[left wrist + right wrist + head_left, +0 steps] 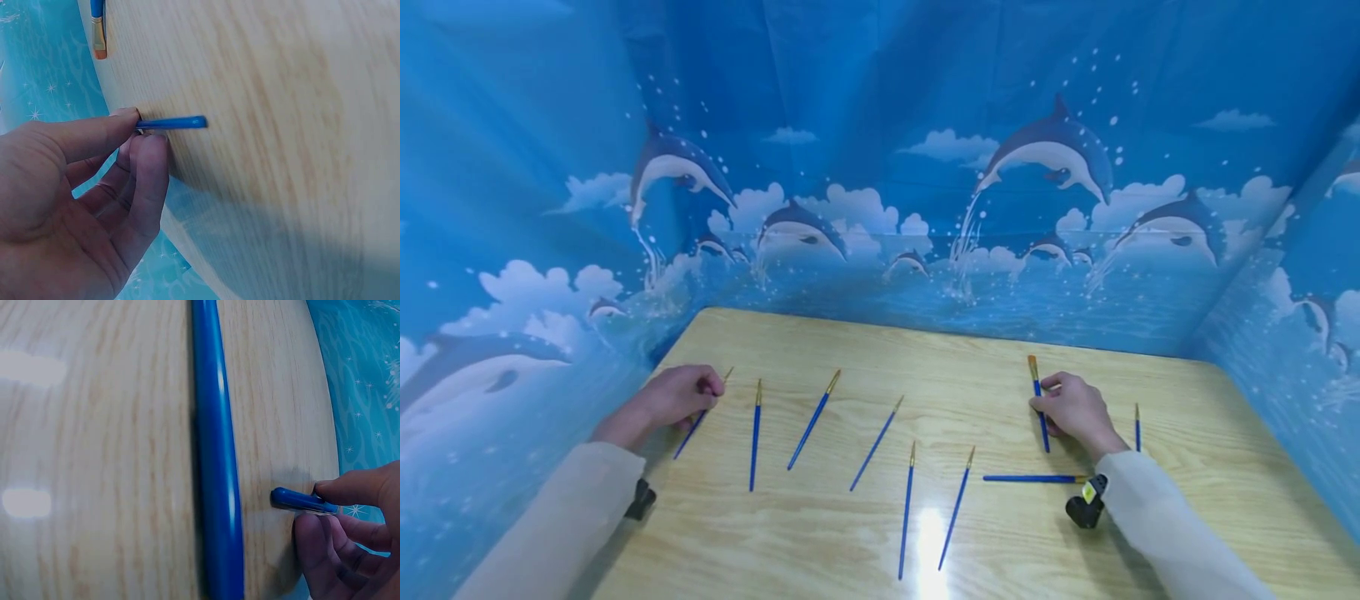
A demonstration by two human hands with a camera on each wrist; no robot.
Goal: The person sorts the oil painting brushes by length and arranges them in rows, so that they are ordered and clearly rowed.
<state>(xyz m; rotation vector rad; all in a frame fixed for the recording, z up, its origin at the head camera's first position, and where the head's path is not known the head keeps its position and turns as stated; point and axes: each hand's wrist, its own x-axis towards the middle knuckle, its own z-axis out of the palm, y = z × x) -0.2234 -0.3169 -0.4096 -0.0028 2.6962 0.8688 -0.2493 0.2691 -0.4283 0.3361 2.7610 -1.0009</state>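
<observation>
At the table's left side my left hand (679, 395) pinches a thin paintbrush (700, 418) with a blue handle, its tip pointing away from me. In the left wrist view the blue handle end (181, 122) sticks out past thumb and fingers. Farther right, my right hand (1075, 410) pinches a wider paintbrush (1043, 429) with orange-brown bristles, also pointing away. The right wrist view shows its handle end (294, 499) between thumb and fingers. Just in front of that hand a blue paintbrush (1030, 479) lies crosswise, its tip partly hidden by the wrist camera.
Between the hands several blue paintbrushes (807, 429) lie spread on the wooden table (970, 375), tips away from me. Another paintbrush (1137, 429) lies right of my right hand, partly behind the sleeve. A dolphin-print curtain (865, 167) hangs along the table's far edge and sides.
</observation>
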